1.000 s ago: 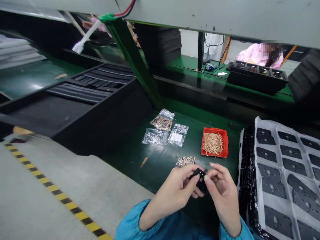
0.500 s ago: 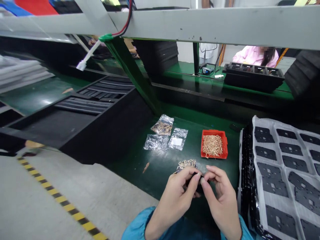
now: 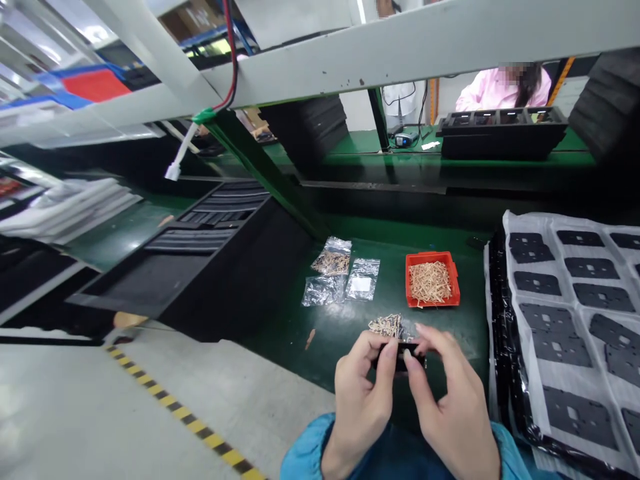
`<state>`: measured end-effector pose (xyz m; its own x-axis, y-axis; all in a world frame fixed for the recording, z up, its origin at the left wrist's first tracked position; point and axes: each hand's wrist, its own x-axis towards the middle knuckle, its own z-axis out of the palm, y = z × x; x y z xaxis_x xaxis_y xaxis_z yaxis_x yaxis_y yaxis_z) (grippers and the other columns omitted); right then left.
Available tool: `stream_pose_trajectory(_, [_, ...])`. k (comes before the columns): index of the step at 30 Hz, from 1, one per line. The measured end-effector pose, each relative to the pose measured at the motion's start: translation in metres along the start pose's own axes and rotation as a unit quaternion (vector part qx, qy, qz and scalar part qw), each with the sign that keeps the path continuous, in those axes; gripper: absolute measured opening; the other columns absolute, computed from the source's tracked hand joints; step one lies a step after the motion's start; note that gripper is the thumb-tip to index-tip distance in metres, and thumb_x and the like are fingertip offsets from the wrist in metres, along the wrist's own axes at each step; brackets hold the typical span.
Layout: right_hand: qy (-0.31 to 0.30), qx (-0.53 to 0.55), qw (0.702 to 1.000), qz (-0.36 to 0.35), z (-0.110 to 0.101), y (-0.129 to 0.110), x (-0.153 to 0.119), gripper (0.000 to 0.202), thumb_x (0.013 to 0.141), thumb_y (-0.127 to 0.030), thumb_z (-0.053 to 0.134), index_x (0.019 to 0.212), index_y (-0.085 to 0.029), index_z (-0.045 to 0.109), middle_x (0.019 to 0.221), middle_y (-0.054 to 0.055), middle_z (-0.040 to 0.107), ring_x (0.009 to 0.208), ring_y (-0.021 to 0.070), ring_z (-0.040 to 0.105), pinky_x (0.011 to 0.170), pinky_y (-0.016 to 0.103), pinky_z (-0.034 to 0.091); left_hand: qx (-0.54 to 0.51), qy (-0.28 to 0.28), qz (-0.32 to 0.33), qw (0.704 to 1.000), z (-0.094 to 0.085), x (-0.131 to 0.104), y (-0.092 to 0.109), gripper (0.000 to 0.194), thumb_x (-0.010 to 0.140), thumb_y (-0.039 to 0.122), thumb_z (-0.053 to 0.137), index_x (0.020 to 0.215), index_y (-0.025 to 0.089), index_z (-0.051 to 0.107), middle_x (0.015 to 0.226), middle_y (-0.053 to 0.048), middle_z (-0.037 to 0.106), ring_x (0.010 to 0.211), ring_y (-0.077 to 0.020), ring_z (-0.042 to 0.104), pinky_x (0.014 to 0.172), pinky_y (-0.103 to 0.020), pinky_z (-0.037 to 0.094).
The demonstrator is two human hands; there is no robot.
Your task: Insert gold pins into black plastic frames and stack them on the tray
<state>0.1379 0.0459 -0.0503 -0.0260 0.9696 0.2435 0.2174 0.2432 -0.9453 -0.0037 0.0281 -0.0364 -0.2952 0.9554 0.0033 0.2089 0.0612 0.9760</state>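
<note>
From the head camera, I can see both hands raised over the green tabletop, close together. The bare left hand pinches one end of a small flat black rectangular piece between thumb and forefinger; the bare right hand grips the other end, thumb tip against its near side. The piece sits in the gap between the two hands, its long side running across.

Right behind the fingertips lies a loose heap of pale and dark strips, so there's little room forward. Past it, slightly right, stands a red plastic bin holding thin tan strips. A band of green separates the right hand from the stacked black trays, lined with white sheeting and bearing flat black plates.

Leftward there's more space: one tan scrap, then clear plastic bags farther back. The table's near edge slants down toward the left wrist, grey floor beyond it.
</note>
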Motion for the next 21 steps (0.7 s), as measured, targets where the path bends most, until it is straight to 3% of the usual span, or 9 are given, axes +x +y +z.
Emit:
stream_pose_trajectory(5, [-0.012, 0.019, 1.000, 0.013, 0.000, 0.015, -0.005, 0.033, 0.101, -0.032, 0.065, 0.134, -0.032, 0.066, 0.106, 0.005, 0.075, 0.097, 0.0219, 0.078, 0.084, 0.032, 0.067, -0.053, 0.026, -0.017, 0.998, 0.000, -0.003, 0.005, 0.032, 0.105, 0.048, 0.062, 0.093, 0.019, 0.066, 0.083, -0.004, 0.076, 0.066, -0.0166, 0.073, 0.059, -0.024, 0.061])
stream_pose_trajectory(15, [0.002, 0.088, 0.996, 0.011, -0.002, 0.020, -0.016, 0.020, 0.102, -0.030, 0.067, 0.123, -0.031, 0.069, 0.100, 0.000, 0.079, 0.091, 0.0114, 0.078, 0.083, 0.016, 0.063, -0.186, -0.059, -0.091, 0.977, 0.002, -0.001, 0.007, 0.044, 0.097, 0.057, 0.070, 0.088, 0.015, 0.064, 0.066, -0.005, 0.073, 0.047, -0.0165, 0.068, 0.041, -0.021, 0.050])
stream_pose_trajectory(21, [-0.029, 0.134, 0.991, -0.002, 0.002, 0.016, -0.015, 0.025, 0.102, -0.025, 0.067, 0.124, -0.036, 0.068, 0.099, -0.004, 0.077, 0.089, 0.0090, 0.078, 0.083, 0.014, 0.062, -0.200, -0.004, -0.070, 0.977, 0.007, -0.006, 0.004, 0.046, 0.093, 0.058, 0.076, 0.082, 0.016, 0.060, 0.052, 0.005, 0.056, 0.038, -0.0069, 0.051, 0.039, -0.015, 0.040])
